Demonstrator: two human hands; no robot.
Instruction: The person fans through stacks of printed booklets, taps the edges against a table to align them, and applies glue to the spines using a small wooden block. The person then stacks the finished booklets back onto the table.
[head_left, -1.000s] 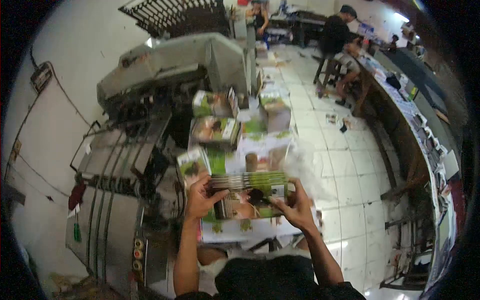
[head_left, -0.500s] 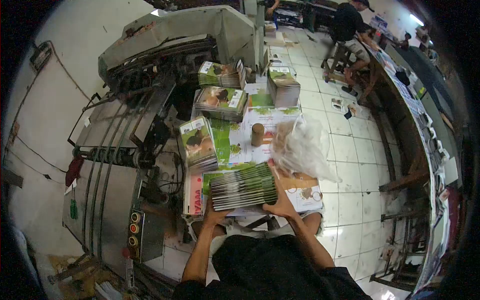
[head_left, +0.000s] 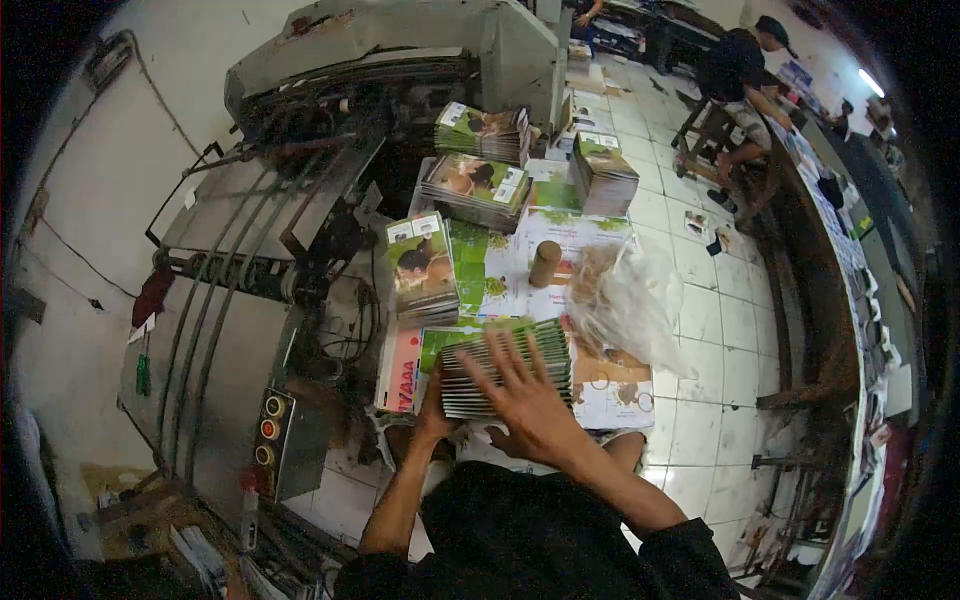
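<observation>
A stack of thin booklets (head_left: 470, 385) lies in front of me with its edges facing up, white on the left and greener towards the right. Its left end is held by my left hand (head_left: 433, 412), the thumb side against the booklets and the other fingers mostly hidden. My right hand (head_left: 532, 405) spreads its fingers over the top of the stack, slightly blurred. Beyond it, a second booklet stack (head_left: 420, 265) with a green and photo cover sits to the left. A brown cylinder (head_left: 545, 264) stands upright on the printed sheets.
More booklet piles (head_left: 477, 185) stand further back, one pile (head_left: 605, 175) at the right. A crumpled clear plastic bag (head_left: 635, 305) lies on the table's right side. To the left is a large machine (head_left: 215, 370) with buttons. A person (head_left: 740, 75) sits at a long bench.
My right hand has left the right end of the stack and now lies spread across its top. My left hand stays at the left end. The view has shifted slightly.
</observation>
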